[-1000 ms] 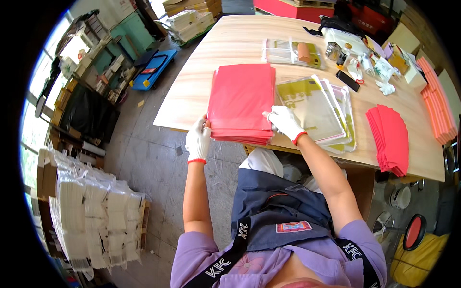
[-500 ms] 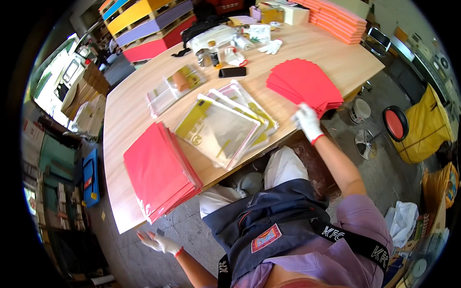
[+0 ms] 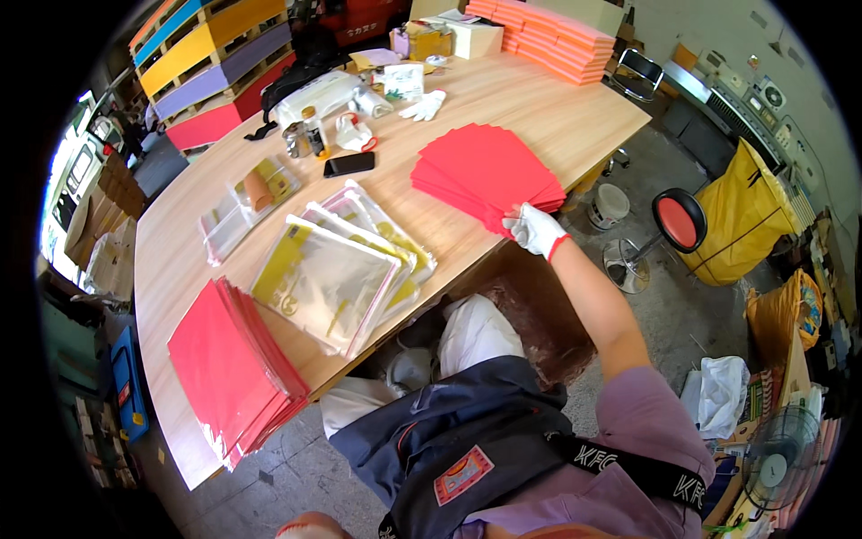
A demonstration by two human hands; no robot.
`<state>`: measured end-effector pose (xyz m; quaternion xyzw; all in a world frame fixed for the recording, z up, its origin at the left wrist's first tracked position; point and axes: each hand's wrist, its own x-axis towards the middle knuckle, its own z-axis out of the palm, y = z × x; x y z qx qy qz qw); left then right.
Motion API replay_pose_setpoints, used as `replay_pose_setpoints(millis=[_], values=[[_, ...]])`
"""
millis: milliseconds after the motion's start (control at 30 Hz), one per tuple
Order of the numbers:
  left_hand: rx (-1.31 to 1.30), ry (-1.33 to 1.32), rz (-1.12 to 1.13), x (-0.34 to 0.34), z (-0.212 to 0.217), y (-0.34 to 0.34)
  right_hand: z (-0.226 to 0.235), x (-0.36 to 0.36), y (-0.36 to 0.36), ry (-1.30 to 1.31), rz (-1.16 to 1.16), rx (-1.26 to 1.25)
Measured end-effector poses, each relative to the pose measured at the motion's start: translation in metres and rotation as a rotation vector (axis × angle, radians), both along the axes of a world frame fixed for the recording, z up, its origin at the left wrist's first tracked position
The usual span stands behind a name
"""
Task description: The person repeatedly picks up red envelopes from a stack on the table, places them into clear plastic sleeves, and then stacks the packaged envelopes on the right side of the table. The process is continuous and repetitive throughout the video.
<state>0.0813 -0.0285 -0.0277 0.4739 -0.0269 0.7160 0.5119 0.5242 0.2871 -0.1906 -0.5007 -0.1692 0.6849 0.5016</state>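
Our nearer, white-gloved right hand touches the fanned stack of flat red sheets, lying toward eleven o'clock, fingers curled, pinch we can't tell.

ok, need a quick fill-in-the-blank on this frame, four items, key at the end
1. Of the plastic-covered red stack and the fanned red stack, the right hand is at the ____ one.
2. In the picture, the plastic-covered red stack lies to the ____ of the clear bags.
3. The round stool seat is red with a ____ rim.
4. The large sack by the stool seat is coloured ____.

Missing words: fanned; left; black; yellow.
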Motion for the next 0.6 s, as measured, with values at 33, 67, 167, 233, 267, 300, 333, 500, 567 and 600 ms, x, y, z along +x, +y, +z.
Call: replay_pose_setpoints(millis=[33, 67, 167, 233, 267, 300, 333, 500, 567, 600], values=[[-0.007, 0.019, -0.006, 0.004, -0.001, 0.003, 0.001, -0.004, 0.001, 0.008, -0.063, 0.014], [-0.014, 0.033, -0.016, 0.010, -0.004, 0.006, 0.004, -0.004, 0.004, 0.017, -0.088, 0.025], [-0.028, 0.057, -0.084, 0.020, -0.006, 0.015, 0.009, 0.005, 0.017, 0.031, -0.200, 0.015], [-0.034, 0.077, -0.102, 0.022, -0.008, 0.018, 0.022, -0.003, 0.015, -0.070, -0.238, 0.053], [-0.035, 0.085, -0.113, 0.022, -0.008, 0.020, 0.030, -0.004, 0.009, -0.071, -0.230, 0.050], [-0.039, 0.087, -0.127, 0.022, -0.008, 0.022, 0.038, -0.006, 0.000, -0.076, -0.218, 0.047], [-0.042, 0.098, -0.140, 0.021, -0.010, 0.023, 0.039, -0.008, -0.007, -0.079, -0.208, 0.043], [-0.049, 0.155, -0.181, 0.009, -0.018, 0.027, 0.012, 0.001, -0.055, -0.098, -0.017, 0.048], [-0.112, 0.176, -0.226, -0.009, -0.049, 0.034, 0.006, 0.011, -0.048, 0.029, -0.334, 0.108], [-0.184, 0.316, -0.124, -0.011, -0.042, 0.040, -0.017, 0.023, -0.030, -0.039, -0.261, 0.184]])
